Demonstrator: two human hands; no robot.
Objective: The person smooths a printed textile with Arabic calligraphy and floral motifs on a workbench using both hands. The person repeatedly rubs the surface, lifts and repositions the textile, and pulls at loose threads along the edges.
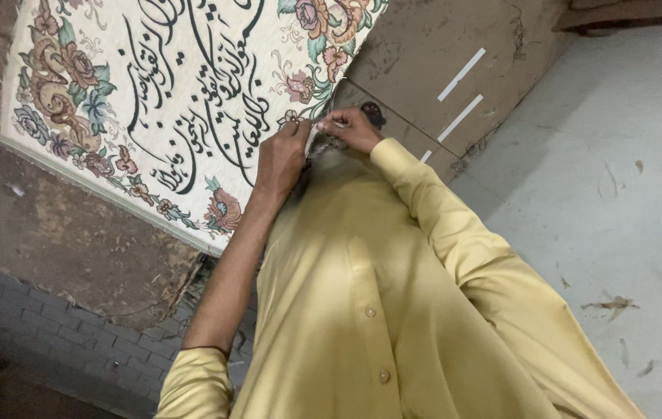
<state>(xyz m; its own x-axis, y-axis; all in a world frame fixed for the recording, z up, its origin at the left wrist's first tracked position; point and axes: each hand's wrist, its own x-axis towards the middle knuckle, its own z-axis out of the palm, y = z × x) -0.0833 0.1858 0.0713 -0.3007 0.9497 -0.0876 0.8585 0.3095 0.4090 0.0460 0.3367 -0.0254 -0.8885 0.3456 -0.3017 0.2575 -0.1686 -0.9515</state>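
While the left hand [283,154] pinches the bottom edge of the cream calligraphy rug [152,101], the right hand [350,128] closes on a thin pale strand or tool just beside it. With both hands crowded at that floral border, a tug too hard could likely fray or pucker the weave.
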